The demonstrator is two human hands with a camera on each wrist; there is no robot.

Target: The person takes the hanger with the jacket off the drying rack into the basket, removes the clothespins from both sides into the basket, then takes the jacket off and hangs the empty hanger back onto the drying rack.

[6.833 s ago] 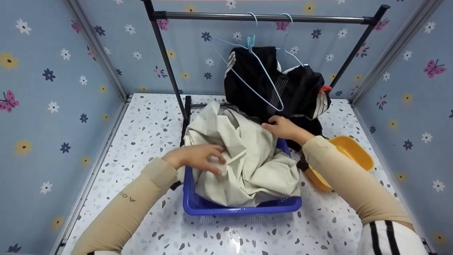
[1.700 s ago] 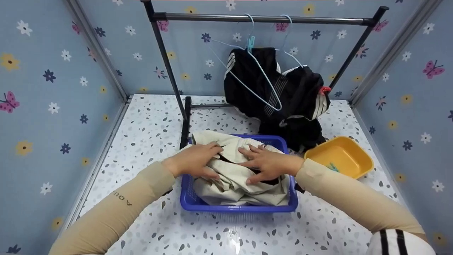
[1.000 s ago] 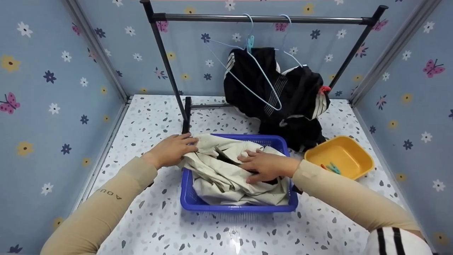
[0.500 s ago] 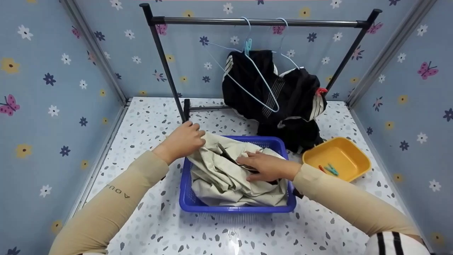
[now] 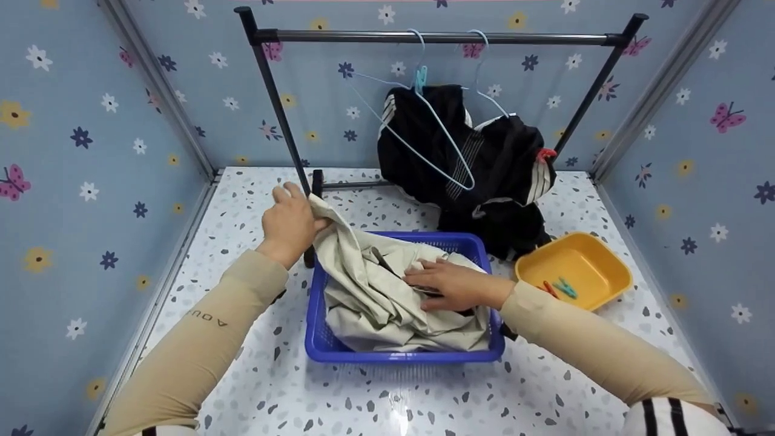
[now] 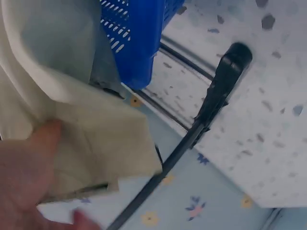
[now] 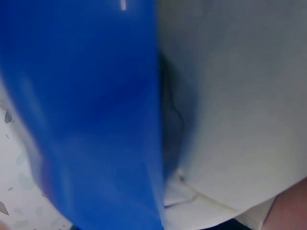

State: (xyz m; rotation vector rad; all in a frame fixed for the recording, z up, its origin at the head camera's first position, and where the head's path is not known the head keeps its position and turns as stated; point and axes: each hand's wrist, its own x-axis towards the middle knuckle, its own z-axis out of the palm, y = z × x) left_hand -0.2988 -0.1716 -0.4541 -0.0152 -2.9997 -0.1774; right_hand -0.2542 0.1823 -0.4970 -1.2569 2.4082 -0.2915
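A crumpled cream cloth [image 5: 363,290] lies in the blue plastic basket [image 5: 405,357], dark material showing between its folds. Beyond the basket's far left corner, my left hand [image 5: 289,224] pinches an edge of the cloth and lifts it above the rim. In the left wrist view the thumb of that hand [image 6: 24,177] presses on the cloth [image 6: 110,139]. My right hand [image 5: 451,283] rests on the cloth in the right half of the basket, fingers extended. The right wrist view shows mostly basket wall [image 7: 96,120] and cloth [image 7: 249,105].
A black clothes rack [image 5: 448,37] stands behind, its left post close to my left hand. Blue hangers hold a black garment [image 5: 490,157] with white stripes. On the right, a yellow tub [image 5: 587,266] contains clothespins [image 5: 564,288]. Patterned walls enclose the speckled surface.
The tall heap of cloth now lies lower. My left hand has moved from mid-basket to the far left, drawing up a cloth edge. My right hand came down from the far side and stays put.
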